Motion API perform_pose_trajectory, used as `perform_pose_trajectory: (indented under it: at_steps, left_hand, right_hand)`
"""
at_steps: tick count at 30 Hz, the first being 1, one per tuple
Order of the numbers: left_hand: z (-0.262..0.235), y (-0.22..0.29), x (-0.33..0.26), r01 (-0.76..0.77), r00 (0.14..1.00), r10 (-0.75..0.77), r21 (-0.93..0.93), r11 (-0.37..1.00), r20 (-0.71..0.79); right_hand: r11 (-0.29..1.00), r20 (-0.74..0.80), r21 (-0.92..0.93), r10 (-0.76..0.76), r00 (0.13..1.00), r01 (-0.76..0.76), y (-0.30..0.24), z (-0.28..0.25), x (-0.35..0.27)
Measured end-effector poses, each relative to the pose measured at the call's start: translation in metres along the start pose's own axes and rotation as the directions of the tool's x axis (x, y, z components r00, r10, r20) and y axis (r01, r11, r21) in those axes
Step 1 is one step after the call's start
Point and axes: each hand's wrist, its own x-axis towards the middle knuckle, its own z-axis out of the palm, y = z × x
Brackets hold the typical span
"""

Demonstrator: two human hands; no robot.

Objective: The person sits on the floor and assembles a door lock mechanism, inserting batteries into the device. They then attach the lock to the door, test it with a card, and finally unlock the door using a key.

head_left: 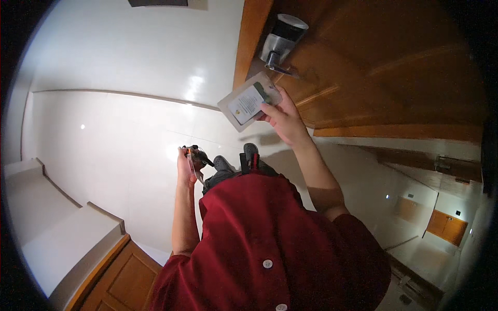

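Observation:
My right hand [282,118] is closed on the edge of a flat card in a pale, see-through sleeve [246,105], thumb on top. The card is white with a green corner and lines of print. Just beyond it, on the brown wooden door [358,72], is a door lock [284,39] with a silver and black housing and a lever handle [280,67]. The sleeve appears close to the lever; whether they touch I cannot tell. Low on the left, my left hand [184,167] is closed around a bundle of small dark and clear items [197,157] with an orange bit, too unclear to name.
A white wall [135,52] meets the pale, glossy floor [104,129] ahead. My grey shoes [224,164] stand below. Another wooden door [116,277] is at the lower left, beside white wall corners. On the right, a passage leads to a distant wooden door [446,228].

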Motion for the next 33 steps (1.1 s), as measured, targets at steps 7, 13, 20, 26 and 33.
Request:
perform_pose_trajectory:
  at_steps: [7, 13, 20, 26, 33]
  left_hand:
    - [0.001, 0.021, -0.042, -0.029, 1.0, 0.029, 0.022, 0.999, 0.008]
    - [0.011, 0.024, -0.056, -0.056, 0.997, 0.055, 0.011, 0.998, 0.05]
    - [0.025, 0.036, -0.075, -0.105, 0.993, 0.107, 0.043, 0.994, -0.041]
    - [0.013, 0.036, -0.063, -0.056, 0.998, 0.057, 0.063, 0.996, -0.012]
    - [0.028, 0.042, -0.073, -0.054, 0.998, 0.056, 0.052, 0.997, -0.024]
  right_hand:
    - [0.929, 0.527, -0.211, 0.371, 0.764, -0.305, 0.001, -0.008, -0.016]
    - [0.905, 0.676, -0.262, 0.42, 0.606, -0.335, 0.028, 0.014, -0.04]
    - [0.913, 0.591, -0.348, 0.388, 0.707, -0.21, 0.005, 0.021, -0.051]
    - [0.949, 0.501, -0.255, 0.295, 0.814, -0.187, 0.005, 0.015, -0.062]
    - [0.846, 0.196, -0.525, 0.014, 0.981, 0.093, -0.004, 0.062, -0.081]
